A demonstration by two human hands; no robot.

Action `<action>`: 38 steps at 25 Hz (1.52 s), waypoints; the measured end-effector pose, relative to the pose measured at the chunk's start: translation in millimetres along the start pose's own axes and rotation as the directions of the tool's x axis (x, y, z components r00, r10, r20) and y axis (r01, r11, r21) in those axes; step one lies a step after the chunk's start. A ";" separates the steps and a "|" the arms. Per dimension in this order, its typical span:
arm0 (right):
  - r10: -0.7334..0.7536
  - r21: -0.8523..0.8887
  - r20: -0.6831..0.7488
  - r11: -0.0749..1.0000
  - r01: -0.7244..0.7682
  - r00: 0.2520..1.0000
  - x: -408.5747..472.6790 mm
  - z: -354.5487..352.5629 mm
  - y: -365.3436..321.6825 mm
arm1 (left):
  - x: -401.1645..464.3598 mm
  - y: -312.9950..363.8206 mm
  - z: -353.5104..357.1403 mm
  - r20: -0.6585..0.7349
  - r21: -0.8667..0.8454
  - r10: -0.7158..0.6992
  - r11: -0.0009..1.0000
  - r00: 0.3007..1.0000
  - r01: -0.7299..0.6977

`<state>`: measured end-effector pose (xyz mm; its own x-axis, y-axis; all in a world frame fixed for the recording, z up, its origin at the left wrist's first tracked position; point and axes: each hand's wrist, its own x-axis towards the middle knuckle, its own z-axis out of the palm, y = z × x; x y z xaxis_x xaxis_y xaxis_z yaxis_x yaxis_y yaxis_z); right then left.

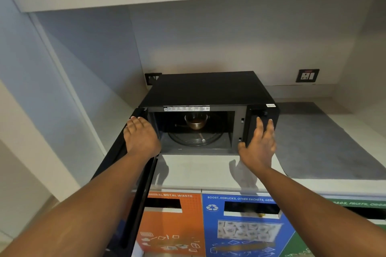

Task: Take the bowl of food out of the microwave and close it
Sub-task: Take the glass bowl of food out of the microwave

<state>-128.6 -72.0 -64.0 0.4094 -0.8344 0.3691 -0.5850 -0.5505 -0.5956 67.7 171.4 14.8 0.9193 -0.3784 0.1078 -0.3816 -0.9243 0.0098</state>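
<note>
Flanking the microwave (208, 92) mouth, both hands (142, 137) spread empty; bowl (196, 122) inside; door (125, 165) swung left.

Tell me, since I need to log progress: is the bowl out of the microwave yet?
No. The bowl sits inside the microwave.

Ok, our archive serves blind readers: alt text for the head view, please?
A bowl sits inside an open black microwave, both hands empty: left hand by the swung-out door, right hand at the control panel.
</note>
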 end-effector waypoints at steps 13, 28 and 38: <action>-0.014 0.003 0.017 1.000 0.014 1.000 2.5 10.1 -5.0 | -2.5 -19.2 7.3 -0.105 0.065 0.100 0.993 0.989 -0.093; -0.075 0.057 0.051 0.996 0.072 0.996 2.6 -0.7 -7.9 | -4.2 -16.3 12.1 -0.176 0.057 0.101 0.994 0.979 -0.093; -0.419 0.160 0.195 0.905 0.393 0.887 1.5 12.6 -22.2 | -21.0 36.7 31.7 -0.309 -0.311 0.233 0.891 0.922 -0.330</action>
<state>-106.1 -60.6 -59.2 0.7448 -0.5034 0.4380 -0.2570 -0.8222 -0.5079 37.4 143.9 -18.6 0.7290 -0.5491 0.4086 -0.6731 -0.6834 0.2826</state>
